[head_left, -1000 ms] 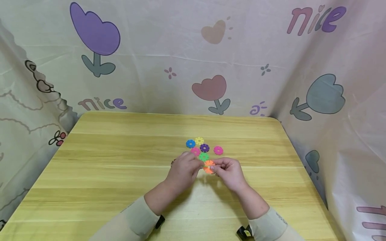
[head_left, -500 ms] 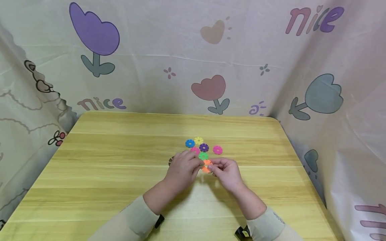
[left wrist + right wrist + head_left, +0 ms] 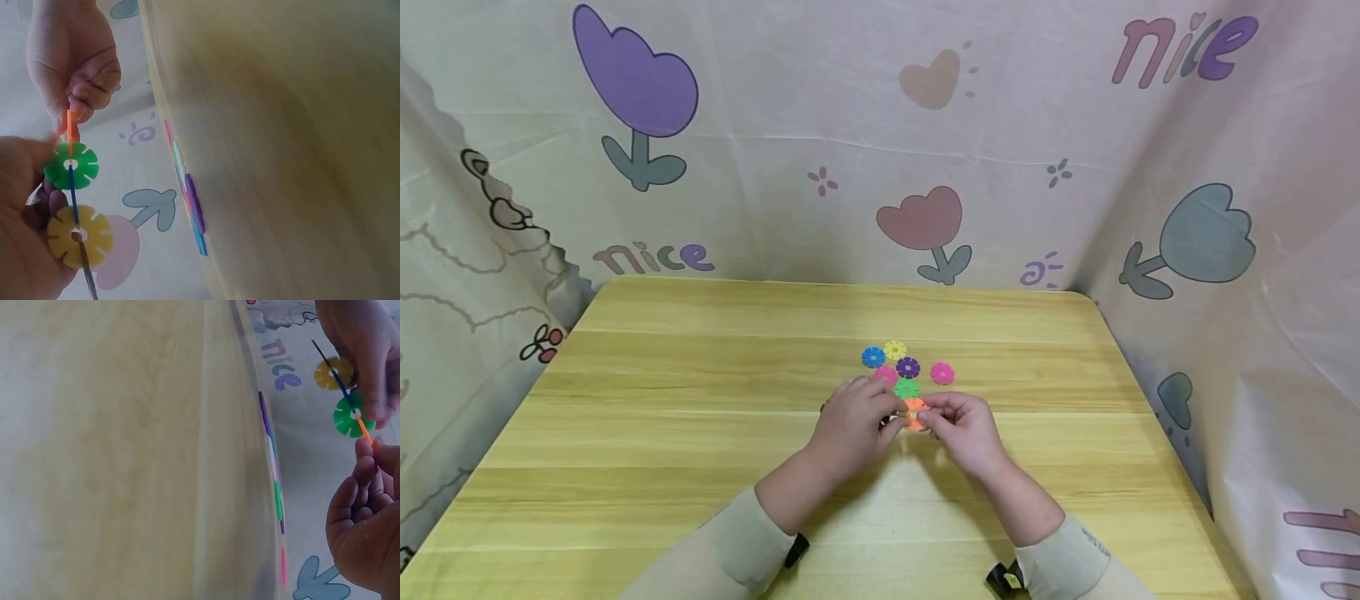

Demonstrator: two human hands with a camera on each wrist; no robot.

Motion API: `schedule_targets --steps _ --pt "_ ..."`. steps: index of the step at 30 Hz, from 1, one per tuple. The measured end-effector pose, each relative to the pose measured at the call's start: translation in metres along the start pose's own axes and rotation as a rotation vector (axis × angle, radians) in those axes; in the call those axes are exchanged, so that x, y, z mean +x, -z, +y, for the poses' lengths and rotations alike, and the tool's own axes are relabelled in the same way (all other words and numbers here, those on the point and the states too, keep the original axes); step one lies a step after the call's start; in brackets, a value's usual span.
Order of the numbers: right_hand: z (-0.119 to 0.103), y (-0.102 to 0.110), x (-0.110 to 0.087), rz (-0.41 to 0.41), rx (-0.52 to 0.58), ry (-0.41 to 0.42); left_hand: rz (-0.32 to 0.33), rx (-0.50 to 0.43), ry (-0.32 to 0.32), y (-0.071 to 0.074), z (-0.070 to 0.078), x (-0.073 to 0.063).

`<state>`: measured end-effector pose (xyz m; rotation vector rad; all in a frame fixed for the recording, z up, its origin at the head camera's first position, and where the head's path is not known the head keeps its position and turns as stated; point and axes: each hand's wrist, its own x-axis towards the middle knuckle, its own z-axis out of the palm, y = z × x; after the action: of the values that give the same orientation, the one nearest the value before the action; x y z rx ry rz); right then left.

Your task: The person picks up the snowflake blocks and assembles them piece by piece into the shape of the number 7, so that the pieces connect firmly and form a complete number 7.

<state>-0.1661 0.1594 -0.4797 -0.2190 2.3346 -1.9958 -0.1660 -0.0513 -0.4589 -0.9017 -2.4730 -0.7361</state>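
My right hand [image 3: 972,433] pinches an orange slotted disc [image 3: 914,406] between thumb and fingertips, low over the table. Beside it, my left hand [image 3: 853,425] grips a short chain of slotted discs. In the left wrist view, the orange disc stands edge-on in line with a green disc [image 3: 88,172], its edge meeting the green one's slot. Below follow a blue disc [image 3: 74,197] seen edge-on, a yellow disc [image 3: 97,240] and a dark disc [image 3: 89,275] seen edge-on. Left fingers lie around the green and yellow discs, partly hidden behind them.
Just beyond the hands, several loose discs lie flat on the wooden table [image 3: 700,400]: blue [image 3: 873,357], yellow [image 3: 895,350], purple [image 3: 908,367], green [image 3: 907,389] and two pink, one apart at the right [image 3: 942,373]. A printed curtain stands behind the table.
The orange disc and right hand have shifted slightly left toward the left hand. The left thumb has moved a little apart from its index finger. The loose discs stay put.
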Motion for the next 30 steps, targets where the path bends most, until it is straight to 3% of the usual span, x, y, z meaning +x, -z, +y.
schedule_targets --steps 6,12,15,20,30 --pt "0.0014 0.0029 0.002 -0.053 -0.026 0.074 -0.015 -0.138 0.16 0.0039 -0.0008 0.0025" --pt "-0.0031 0.0058 0.0044 -0.108 -0.1 0.099 -0.175 -0.319 0.373 0.0074 0.0027 0.0044" --pt "-0.0052 0.0059 0.0056 -0.154 -0.119 0.133 -0.237 -0.406 0.447 0.0064 0.0047 0.005" --pt "-0.0061 0.0044 0.0065 -0.204 -0.115 0.183 -0.251 -0.456 0.486 0.0019 0.0056 0.0043" --pt "-0.0029 0.0045 0.0078 -0.217 -0.142 0.191 -0.26 -0.602 0.572 0.0003 0.0027 0.0029"
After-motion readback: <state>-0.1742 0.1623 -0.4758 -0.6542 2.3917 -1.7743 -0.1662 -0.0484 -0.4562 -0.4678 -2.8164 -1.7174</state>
